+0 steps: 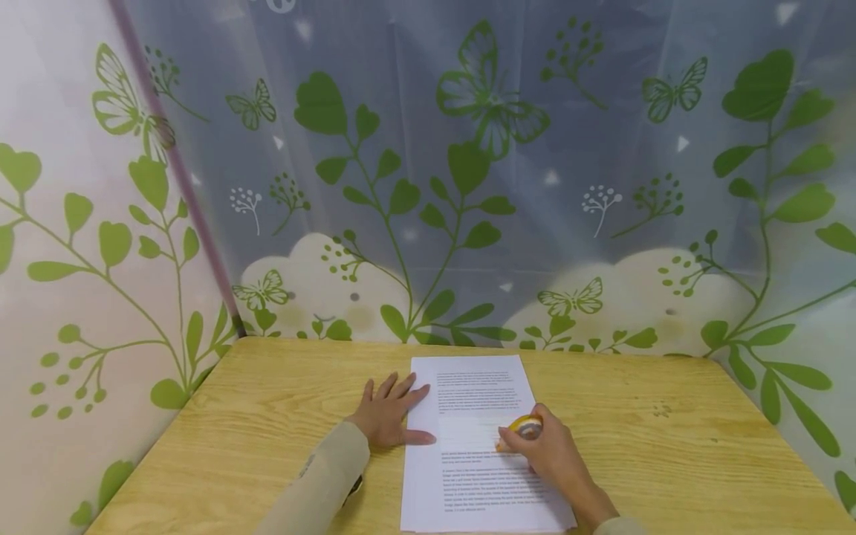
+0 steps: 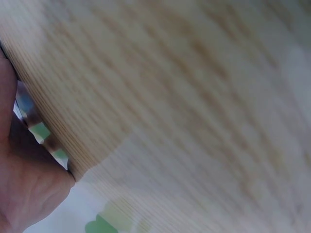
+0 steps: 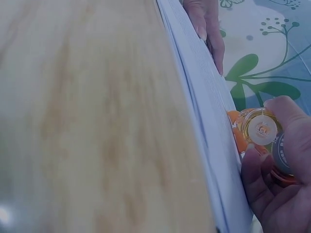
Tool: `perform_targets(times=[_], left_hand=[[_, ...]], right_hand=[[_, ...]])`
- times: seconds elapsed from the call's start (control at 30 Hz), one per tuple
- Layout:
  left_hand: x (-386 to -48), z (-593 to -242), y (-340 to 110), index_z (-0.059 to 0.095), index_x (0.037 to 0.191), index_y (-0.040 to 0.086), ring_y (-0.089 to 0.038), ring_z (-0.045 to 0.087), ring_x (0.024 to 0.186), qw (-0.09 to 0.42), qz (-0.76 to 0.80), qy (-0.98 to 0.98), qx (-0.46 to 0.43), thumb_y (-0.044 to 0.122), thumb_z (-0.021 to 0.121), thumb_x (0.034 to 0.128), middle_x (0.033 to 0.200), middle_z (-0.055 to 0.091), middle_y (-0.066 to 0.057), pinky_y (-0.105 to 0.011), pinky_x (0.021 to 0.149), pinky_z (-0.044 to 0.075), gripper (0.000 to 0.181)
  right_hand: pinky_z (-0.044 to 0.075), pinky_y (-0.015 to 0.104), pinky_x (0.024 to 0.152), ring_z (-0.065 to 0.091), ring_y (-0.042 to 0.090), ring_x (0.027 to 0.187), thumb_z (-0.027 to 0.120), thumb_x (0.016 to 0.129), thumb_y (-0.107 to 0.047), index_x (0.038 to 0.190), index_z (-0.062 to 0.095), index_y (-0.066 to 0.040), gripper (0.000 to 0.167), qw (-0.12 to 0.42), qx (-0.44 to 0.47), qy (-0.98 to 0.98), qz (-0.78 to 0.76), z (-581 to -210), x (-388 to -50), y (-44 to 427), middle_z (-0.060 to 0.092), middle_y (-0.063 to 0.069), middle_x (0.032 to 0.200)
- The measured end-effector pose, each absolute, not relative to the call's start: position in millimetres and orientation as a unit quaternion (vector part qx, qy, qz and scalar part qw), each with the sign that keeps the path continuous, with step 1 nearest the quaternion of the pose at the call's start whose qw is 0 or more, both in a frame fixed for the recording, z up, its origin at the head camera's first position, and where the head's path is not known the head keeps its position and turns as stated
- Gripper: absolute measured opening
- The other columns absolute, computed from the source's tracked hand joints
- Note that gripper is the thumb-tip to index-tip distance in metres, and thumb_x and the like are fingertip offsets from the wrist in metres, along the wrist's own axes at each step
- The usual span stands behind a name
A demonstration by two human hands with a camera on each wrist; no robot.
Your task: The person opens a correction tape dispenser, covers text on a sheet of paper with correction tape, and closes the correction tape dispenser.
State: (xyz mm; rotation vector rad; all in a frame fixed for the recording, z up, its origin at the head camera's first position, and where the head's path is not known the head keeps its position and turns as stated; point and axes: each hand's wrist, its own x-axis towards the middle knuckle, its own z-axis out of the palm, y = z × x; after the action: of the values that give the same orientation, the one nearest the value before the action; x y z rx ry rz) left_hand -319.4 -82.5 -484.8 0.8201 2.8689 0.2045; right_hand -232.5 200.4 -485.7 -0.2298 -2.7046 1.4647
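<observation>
Now pinching round orange plastic dispenser [image 1: 528,428], right hand [image 1: 560,457] | spreading left hand [image 1: 386,420] across white paper's [image 1: 461,437] left edge | may crease if dragged

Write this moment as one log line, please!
left hand: spread over left edge of printed papers | right hand: holding orange tape dispenser at the papers | under papers: wooden table

A hand could pass over the table [image 1: 655,423] at two o'clock from the paper [image 1: 478,438]. The left hand [image 1: 389,420] blocks nine, the right hand [image 1: 560,455] three, the backdrop [image 1: 401,148] twelve.
</observation>
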Motion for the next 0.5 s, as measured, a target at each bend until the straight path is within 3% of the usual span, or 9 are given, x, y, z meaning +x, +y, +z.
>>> perform_targets(times=[0.3,0.5], left_hand=[[-320,-484,-84,0.027,0.152,0.029,-0.036,0.010,0.143,0.074,0.067,0.956,0.276,0.081,0.045,0.0763,0.158,0.016,-0.005,-0.065,0.106,0.006,0.094],[-323,-487,-84,0.027,0.152,0.029,-0.036,0.009,0.143,0.073,0.070,0.955,0.279,0.082,0.045,0.0756,0.158,0.015,-0.004,-0.065,0.106,0.005,0.095]], right_hand=[[0.043,0.027,0.044,0.052,0.016,0.047,0.078,0.078,-0.041,0.088,0.044,-0.008,0.048,0.028,-0.077,-0.881,0.467,-484,-231,208,0.059,0.004,0.074],[0.046,0.027,0.055,0.054,0.015,0.062,0.077,0.078,-0.042,0.087,0.046,-0.007,0.048,0.032,-0.063,-0.887,0.457,-482,-232,214,0.059,0.004,0.078]])
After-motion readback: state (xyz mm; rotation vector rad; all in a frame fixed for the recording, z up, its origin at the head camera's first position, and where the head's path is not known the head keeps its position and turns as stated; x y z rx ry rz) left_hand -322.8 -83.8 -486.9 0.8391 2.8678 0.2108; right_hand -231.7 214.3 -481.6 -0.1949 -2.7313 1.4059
